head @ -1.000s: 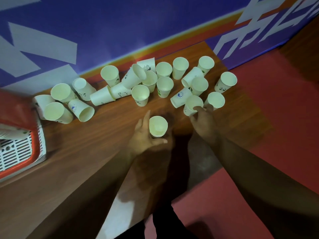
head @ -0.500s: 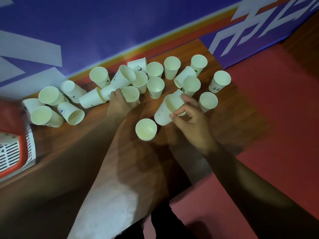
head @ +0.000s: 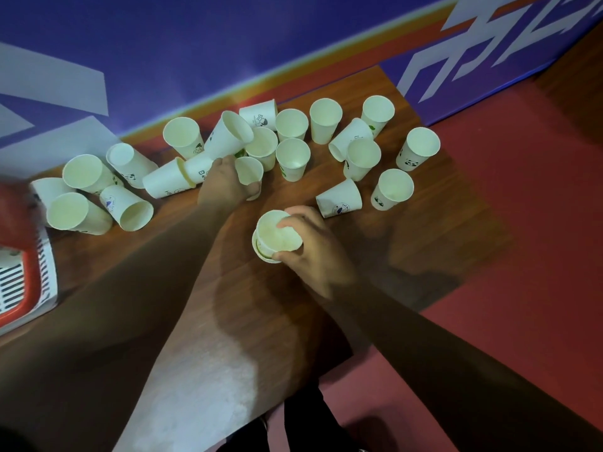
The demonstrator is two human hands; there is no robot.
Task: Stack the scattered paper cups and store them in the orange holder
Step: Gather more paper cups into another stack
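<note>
Several white paper cups lie scattered on the wooden table (head: 130, 275), some upright, some tipped over. My right hand (head: 310, 246) grips a cup nested partly into another, a short cup stack (head: 275, 239) near the table's middle. My left hand (head: 225, 184) is closed around a single upright cup (head: 249, 171) just beyond the stack, at the edge of the cluster. A tipped cup (head: 341, 199) lies right of my right hand. The orange holder (head: 19, 282), with a white slotted side, sits at the far left edge, partly cut off.
A blue, orange and white wall (head: 195, 53) runs along the table's far edge behind the cups. The table ends on the right, with red floor (head: 505, 256) beyond and below. My forearms cross the table's near part.
My right hand carried its cup down and set it into the cup standing at the table's middle. My left hand closed on the upright cup at the cluster's edge.
</note>
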